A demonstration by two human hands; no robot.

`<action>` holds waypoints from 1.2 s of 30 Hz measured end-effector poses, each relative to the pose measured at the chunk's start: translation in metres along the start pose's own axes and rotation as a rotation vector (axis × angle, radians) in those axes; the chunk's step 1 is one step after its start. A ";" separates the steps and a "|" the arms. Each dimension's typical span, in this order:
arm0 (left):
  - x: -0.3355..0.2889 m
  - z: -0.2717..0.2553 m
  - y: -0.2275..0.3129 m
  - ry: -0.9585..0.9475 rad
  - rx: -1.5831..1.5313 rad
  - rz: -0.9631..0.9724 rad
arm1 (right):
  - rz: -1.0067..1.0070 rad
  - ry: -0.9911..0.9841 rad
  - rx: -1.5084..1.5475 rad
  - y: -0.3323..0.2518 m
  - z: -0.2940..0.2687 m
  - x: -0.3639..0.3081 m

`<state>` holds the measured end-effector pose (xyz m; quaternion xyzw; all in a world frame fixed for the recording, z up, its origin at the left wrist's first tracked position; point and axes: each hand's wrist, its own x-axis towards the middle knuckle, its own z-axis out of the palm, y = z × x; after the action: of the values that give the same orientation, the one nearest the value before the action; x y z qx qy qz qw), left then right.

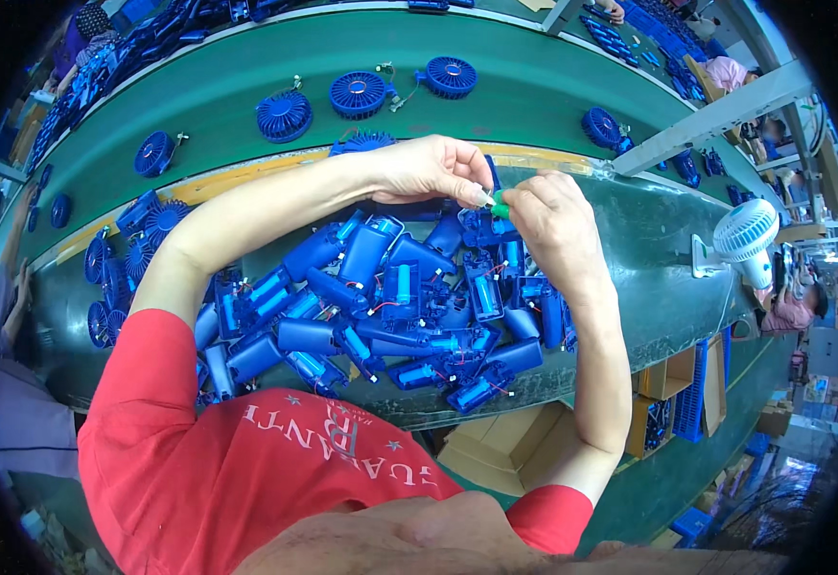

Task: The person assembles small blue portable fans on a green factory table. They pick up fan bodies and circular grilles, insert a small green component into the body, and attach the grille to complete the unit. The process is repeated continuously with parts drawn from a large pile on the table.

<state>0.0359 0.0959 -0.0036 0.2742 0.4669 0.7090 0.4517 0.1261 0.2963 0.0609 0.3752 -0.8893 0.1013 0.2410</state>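
Note:
My left hand [438, 171] and my right hand [555, 216] meet above the far edge of a pile of parts, both with fingers closed in a pinch. A small bright green piece [500, 207] shows at my right fingertips; whether it is held or worn on a finger I cannot tell. Something pale and tiny sits at my left fingertips, too small to name. Below my hands lies a heap of blue plastic handle housings [371, 251], several with light-blue cylindrical cells [403, 284] and thin wires ending in white plugs.
Blue round fan heads [358, 94] with wired boards lie on the green conveyor belt [227, 105] beyond a yellow-edged rail. More fan heads [115, 283] are stacked at the left. A white desk fan [745, 232] stands right. Cardboard boxes [505, 446] sit below the bench; a person's arm [18, 297] shows far left.

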 end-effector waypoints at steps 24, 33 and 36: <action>0.072 -0.128 0.003 0.298 1.752 0.218 | 1.122 0.254 1.001 0.113 0.021 0.016; 0.056 -0.159 0.003 0.373 1.979 -0.106 | 1.052 0.326 0.904 0.126 0.024 -0.009; 0.028 -0.177 0.007 0.468 1.955 -0.249 | 1.021 0.022 0.858 0.094 0.022 -0.045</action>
<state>-0.1228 0.0471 -0.0718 0.3273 0.9449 -0.0002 -0.0030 0.0781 0.3812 0.0193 -0.0315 -0.8336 0.5514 0.0012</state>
